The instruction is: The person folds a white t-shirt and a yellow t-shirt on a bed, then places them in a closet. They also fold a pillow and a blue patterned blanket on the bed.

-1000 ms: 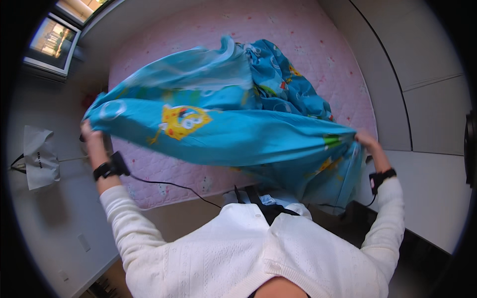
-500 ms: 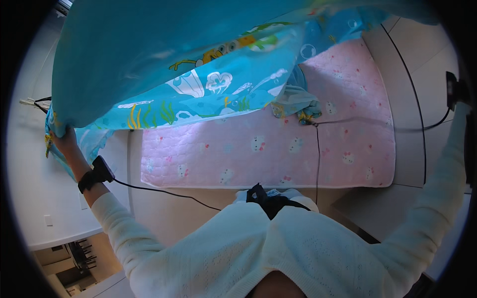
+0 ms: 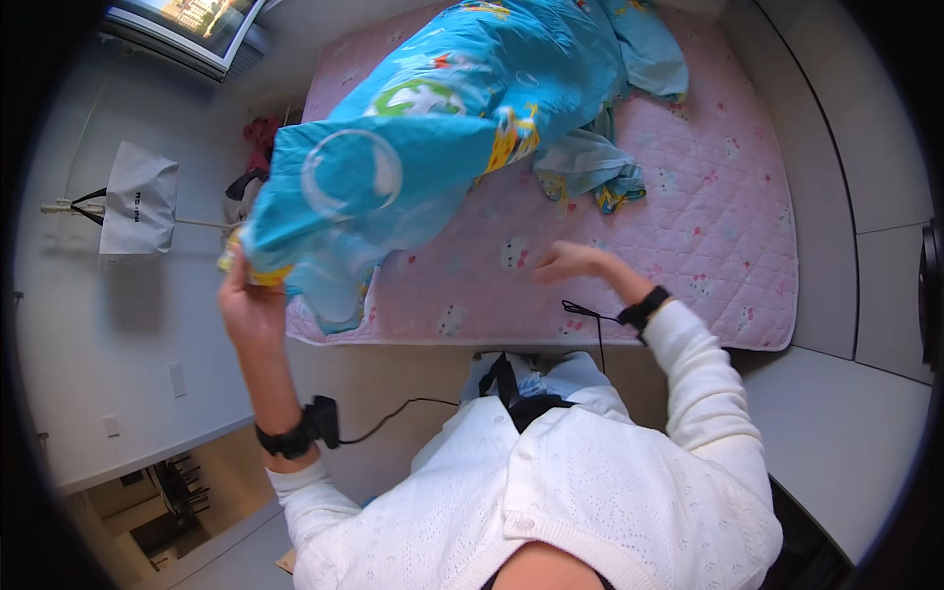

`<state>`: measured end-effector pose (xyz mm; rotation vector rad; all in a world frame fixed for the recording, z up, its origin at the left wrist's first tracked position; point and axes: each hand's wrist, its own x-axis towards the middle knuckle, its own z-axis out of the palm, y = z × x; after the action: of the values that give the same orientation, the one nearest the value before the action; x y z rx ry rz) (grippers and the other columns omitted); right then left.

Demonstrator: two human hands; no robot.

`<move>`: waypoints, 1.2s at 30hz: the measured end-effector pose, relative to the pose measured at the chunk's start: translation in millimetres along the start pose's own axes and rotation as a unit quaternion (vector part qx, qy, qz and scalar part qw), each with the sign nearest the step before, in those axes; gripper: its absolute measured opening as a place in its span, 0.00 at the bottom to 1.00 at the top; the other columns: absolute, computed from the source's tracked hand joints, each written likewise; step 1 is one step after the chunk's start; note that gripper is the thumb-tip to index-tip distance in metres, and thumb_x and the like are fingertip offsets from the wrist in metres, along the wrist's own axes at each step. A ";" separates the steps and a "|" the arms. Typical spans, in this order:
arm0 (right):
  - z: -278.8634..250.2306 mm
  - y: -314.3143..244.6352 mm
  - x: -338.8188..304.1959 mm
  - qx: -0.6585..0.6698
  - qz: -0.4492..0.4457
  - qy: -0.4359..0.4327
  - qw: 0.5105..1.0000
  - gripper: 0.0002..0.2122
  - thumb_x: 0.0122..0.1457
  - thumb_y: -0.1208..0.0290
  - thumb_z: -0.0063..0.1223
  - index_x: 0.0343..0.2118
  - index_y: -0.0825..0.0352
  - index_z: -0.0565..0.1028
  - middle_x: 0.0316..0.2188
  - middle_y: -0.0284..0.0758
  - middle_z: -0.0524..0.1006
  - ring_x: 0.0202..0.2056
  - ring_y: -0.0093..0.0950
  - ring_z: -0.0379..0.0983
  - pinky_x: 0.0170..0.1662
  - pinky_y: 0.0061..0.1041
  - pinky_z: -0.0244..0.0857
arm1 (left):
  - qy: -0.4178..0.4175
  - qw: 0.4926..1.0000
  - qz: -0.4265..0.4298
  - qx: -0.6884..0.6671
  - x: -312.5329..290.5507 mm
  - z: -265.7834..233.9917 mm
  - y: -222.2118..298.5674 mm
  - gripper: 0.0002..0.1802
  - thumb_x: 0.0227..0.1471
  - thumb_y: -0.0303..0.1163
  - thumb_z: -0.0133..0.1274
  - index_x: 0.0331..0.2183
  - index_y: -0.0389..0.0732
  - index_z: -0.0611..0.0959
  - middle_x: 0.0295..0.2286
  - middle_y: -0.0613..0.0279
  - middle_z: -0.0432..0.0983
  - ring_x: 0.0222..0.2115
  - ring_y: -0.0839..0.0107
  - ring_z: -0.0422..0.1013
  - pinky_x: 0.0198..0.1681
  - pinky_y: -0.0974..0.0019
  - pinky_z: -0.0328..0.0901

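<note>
A blue cartoon-print duvet cover [image 3: 413, 152] lies bunched across the far part of the bed, its near-left corner lifted. My left hand [image 3: 251, 305] is closed on that corner at the left side of the bed. Over the middle of the pink quilted mattress pad [image 3: 688, 246], my right hand [image 3: 568, 262] hovers with its fingers bent together and nothing visible in them. A crumpled pale-blue fold [image 3: 590, 167] of printed cloth lies beyond my right hand.
A white paper bag [image 3: 138, 197] hangs on the left wall, with a window [image 3: 202, 25] above it. Dark cables run from my wrist straps. Pale cabinets [image 3: 826, 197] flank the bed's right side, and a grey-white surface [image 3: 846, 423] stands at the near right.
The raised duvet cover has come down onto the far part of the bed. My right hand has moved inward from the far right; my left hand has shifted slightly right, still gripping the cloth.
</note>
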<state>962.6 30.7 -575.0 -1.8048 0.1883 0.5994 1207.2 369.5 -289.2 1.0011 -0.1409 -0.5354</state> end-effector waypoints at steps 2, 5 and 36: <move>40.4 -19.5 51.1 0.121 0.009 -0.013 0.993 0.15 0.54 0.58 0.53 0.35 0.66 0.78 0.31 0.32 0.77 0.33 0.24 0.72 0.38 0.24 0.67 | -0.018 0.998 -0.050 -0.033 -30.8 24.0 -45.8 0.18 0.60 0.37 0.44 0.48 0.37 0.69 0.43 0.54 0.73 0.45 0.62 0.71 0.47 0.54 0.67; 81.8 -54.5 104.5 0.477 0.006 0.025 0.879 0.16 0.57 0.60 0.49 0.43 0.66 0.74 0.40 0.37 0.76 0.40 0.27 0.73 0.44 0.27 0.67 | -0.056 0.989 -0.118 -0.076 -88.9 33.8 -93.1 0.21 0.60 0.40 0.43 0.50 0.38 0.67 0.46 0.54 0.72 0.46 0.61 0.70 0.47 0.55 0.67; 147.3 -29.3 -507.7 0.183 -0.160 0.926 0.288 0.29 0.52 0.85 0.51 0.57 0.56 0.62 0.54 0.47 0.62 0.54 0.43 0.60 0.56 0.51 0.56 | 0.039 0.937 -0.239 -0.251 -64.1 -267.5 -249.4 0.22 0.57 0.39 0.48 0.50 0.38 0.69 0.51 0.56 0.66 0.53 0.57 0.60 0.58 0.48 0.52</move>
<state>495.9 90.3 -332.2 -0.9848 1.2950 -2.0114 1155.6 499.4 -633.2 0.5461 0.3105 -0.9201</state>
